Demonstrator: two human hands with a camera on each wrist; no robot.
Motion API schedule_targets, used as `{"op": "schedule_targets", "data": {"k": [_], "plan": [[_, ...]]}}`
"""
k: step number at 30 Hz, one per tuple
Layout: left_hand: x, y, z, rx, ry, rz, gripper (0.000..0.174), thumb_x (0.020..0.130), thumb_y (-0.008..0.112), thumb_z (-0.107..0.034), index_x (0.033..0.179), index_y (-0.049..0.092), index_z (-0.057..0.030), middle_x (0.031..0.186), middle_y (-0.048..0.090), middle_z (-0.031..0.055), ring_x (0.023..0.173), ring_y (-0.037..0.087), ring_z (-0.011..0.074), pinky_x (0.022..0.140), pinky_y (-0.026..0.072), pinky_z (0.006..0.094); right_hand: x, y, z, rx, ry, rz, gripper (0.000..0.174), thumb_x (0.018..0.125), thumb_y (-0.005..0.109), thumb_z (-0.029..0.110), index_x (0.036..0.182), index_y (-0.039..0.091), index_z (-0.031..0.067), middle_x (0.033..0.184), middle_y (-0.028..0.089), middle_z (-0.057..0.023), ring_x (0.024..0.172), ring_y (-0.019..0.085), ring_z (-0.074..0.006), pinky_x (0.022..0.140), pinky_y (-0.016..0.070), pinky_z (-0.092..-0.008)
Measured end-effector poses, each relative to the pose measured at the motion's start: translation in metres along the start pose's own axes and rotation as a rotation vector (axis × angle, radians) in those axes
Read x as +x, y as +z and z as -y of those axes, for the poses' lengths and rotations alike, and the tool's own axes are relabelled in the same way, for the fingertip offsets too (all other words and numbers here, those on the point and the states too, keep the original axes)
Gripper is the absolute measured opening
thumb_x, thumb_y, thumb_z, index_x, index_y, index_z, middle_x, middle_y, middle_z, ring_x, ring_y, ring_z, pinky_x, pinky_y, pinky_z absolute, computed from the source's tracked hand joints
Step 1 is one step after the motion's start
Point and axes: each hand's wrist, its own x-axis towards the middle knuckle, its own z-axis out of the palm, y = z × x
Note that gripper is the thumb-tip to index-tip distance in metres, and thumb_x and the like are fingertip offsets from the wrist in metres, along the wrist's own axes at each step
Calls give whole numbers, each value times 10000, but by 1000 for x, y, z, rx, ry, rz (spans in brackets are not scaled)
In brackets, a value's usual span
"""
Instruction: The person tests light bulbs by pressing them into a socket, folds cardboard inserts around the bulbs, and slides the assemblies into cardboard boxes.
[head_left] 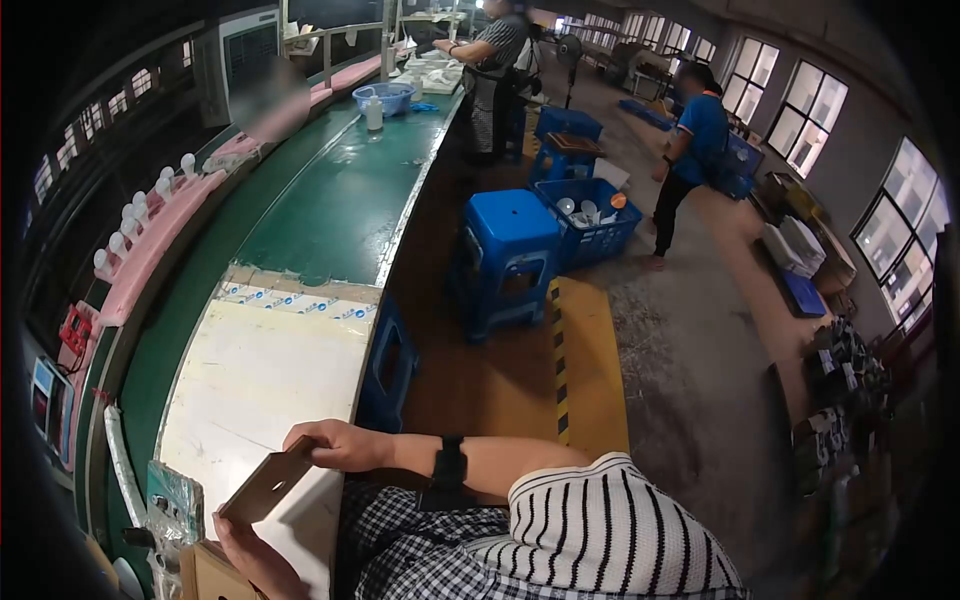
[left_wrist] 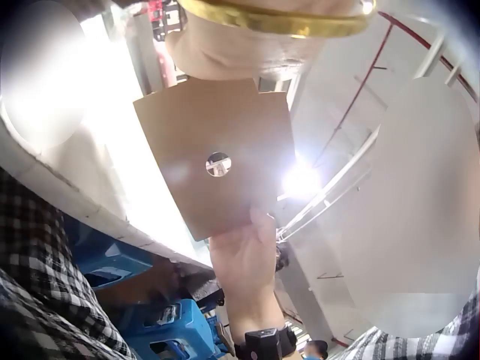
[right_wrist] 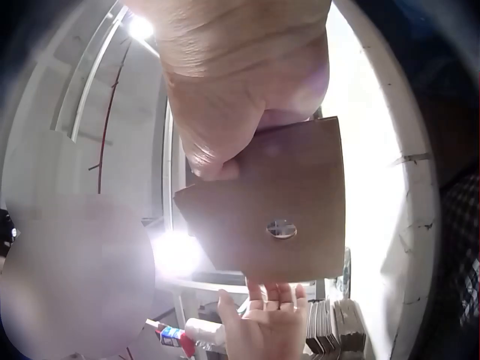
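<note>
A flat brown cardboard piece [head_left: 268, 484] with a round hole is held tilted above the white work surface [head_left: 270, 370]. My right hand [head_left: 345, 445] pinches its far end; in the left wrist view the right thumb lies on the face of the cardboard [left_wrist: 225, 127]. At the near end is my left hand [head_left: 258, 558]. The right wrist view shows the left hand [right_wrist: 266, 326] with fingers extended, their tips at the cardboard's [right_wrist: 300, 187] lower edge and the thumb apart. Some fingertips are hidden behind the piece.
Cardboard pieces [right_wrist: 322, 326] stand stacked near the left hand. A plastic-wrapped green item [head_left: 175, 503] stands at the surface's left edge. Beyond are a green bench [head_left: 330, 215], a blue basket [head_left: 385, 97], white bulbs [head_left: 130, 225], blue stools [head_left: 510, 230] and two people.
</note>
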Motion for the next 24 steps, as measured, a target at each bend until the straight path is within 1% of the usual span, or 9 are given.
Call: {"op": "schedule_targets", "data": {"k": [1, 6, 8, 12, 15, 18, 20, 21, 24], "plan": [[-3, 8, -21, 355, 25, 122, 482, 1042, 361, -405, 1209, 545, 8, 1160, 545, 115, 1106, 522, 218, 1003, 375, 362, 3, -2, -5, -20, 49, 21, 324, 874, 511, 18, 1192, 574, 16, 1111, 605, -61, 1058, 519, -138, 959, 410, -286], [-11, 10, -1, 432, -119, -28, 406, 1050, 324, -205, 1220, 561, 78, 1245, 556, 227, 1059, 512, 247, 944, 411, 399, 16, -18, -6, -118, 217, 233, 377, 825, 564, -30, 1197, 585, 29, 1126, 633, -68, 1068, 556, -133, 932, 443, -287], [-4, 7, 11, 150, -124, 7, 571, 1027, 329, -511, 1240, 483, -5, 1122, 491, 99, 1091, 472, 207, 1017, 337, 345, 19, -17, -13, -70, 159, 177, 338, 834, 614, -24, 1168, 630, 28, 1097, 665, -54, 1028, 585, -112, 897, 474, -281], [-9, 30, 3, 326, 21, -91, 572, 1026, 306, -532, 1149, 501, -8, 1045, 470, 86, 1026, 456, 195, 965, 351, 339, 27, -12, -20, 79, 188, 265, 228, 865, 685, 25, 1092, 684, 2, 982, 708, -43, 916, 616, -92, 825, 507, -266], [-9, 23, 2, 348, 54, -67, 536, 1026, 370, -484, 1164, 528, 10, 1035, 552, 88, 977, 532, 206, 928, 408, 350, 30, -15, -20, 48, 176, 259, 223, 882, 694, 37, 1099, 687, -9, 962, 717, -48, 885, 624, -92, 806, 516, -261], [-18, 17, -27, 621, -215, -80, 398, 1052, 386, -202, 1292, 528, 81, 1255, 558, 207, 1067, 520, 245, 932, 430, 393, 33, -23, 7, 41, 224, 284, 251, 899, 687, 65, 1134, 673, -19, 983, 717, -55, 902, 625, -96, 816, 516, -263], [-32, 22, -80, 672, -31, 267, 375, 1027, 492, -161, 1314, 516, 79, 1258, 562, 183, 1074, 533, 233, 927, 445, 374, 34, -27, 35, 79, 282, 286, 269, 907, 689, 99, 1146, 668, -23, 992, 716, -57, 913, 624, -98, 821, 517, -264], [-39, 25, -99, 247, -308, 210, 390, 986, 588, -122, 1319, 516, 67, 1279, 565, 180, 1086, 553, 244, 927, 461, 362, 34, -29, 48, 154, 298, 325, 288, 909, 689, 134, 1149, 666, -25, 988, 719, -61, 901, 629, -99, 807, 518, -257], [-65, -20, -83, 163, -379, 284, 390, 970, 609, -101, 1313, 521, 62, 1272, 571, 179, 1090, 560, 257, 910, 472, 349, 37, -15, 71, 181, 310, 378, 298, 916, 681, 181, 1113, 661, -43, 983, 713, -73, 882, 642, -113, 774, 522, -266]]}}
